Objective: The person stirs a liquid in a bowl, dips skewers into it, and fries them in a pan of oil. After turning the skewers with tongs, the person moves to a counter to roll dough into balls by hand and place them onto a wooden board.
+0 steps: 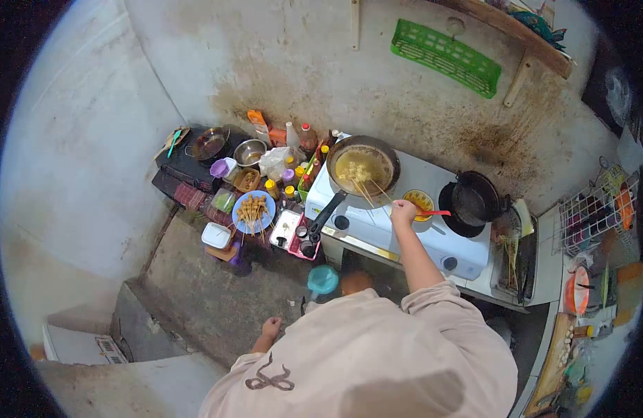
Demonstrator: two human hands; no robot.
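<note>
My right hand [403, 211] is over the stove, its fingers closed on the end of a thin wooden skewer [383, 191]. The skewer's far end reaches into a frying pan [389, 155] of yellowish oil, where pale food pieces [360, 173] lie in bubbles. More sticks lean over the pan's near rim beside it. Just right of this hand is a yellow bowl [420, 197] with a red spoon [438, 212] across it. My left hand [271, 326] hangs low at my side above the floor, fingers curled, with nothing visible in it.
The white stove [377, 223] also carries a black wok [475, 198]. A blue plate of skewers [267, 202], several bottles, a metal bowl [250, 152] and a white container [217, 235] stand to the left. A dish rack [590, 223] is at right; a turquoise bowl [323, 279] sits low down.
</note>
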